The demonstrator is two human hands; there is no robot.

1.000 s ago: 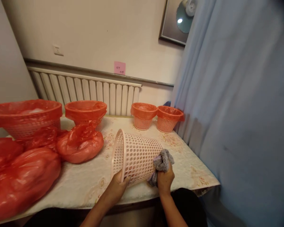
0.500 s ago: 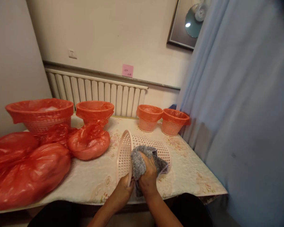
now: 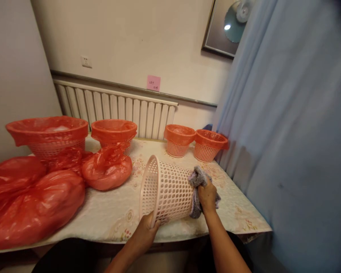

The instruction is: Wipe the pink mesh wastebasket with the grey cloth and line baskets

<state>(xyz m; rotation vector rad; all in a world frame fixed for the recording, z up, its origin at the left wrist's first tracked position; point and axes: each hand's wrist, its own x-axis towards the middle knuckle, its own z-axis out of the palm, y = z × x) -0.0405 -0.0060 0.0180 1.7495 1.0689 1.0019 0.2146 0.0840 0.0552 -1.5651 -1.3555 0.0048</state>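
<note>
A pale pink perforated basket [image 3: 170,189] lies on its side on the table [image 3: 108,212], its mouth turned left. My left hand [image 3: 146,229] grips its lower rim, fingers closed round the edge. My right hand [image 3: 207,195] is closed on a grey cloth [image 3: 197,178], which it presses against the basket's base at the right end.
Two small orange-lined baskets [image 3: 179,141] [image 3: 209,146] stand at the back right. Two larger lined baskets [image 3: 47,134] [image 3: 114,134] stand at the left. Tied red bags [image 3: 108,170] [image 3: 34,206] lie at the left front. A blue curtain [image 3: 287,132] hangs at the right. A radiator [image 3: 116,112] runs behind.
My right hand has carried the cloth from the basket's side near the rim to its base at the right. My left hand stays on the rim.
</note>
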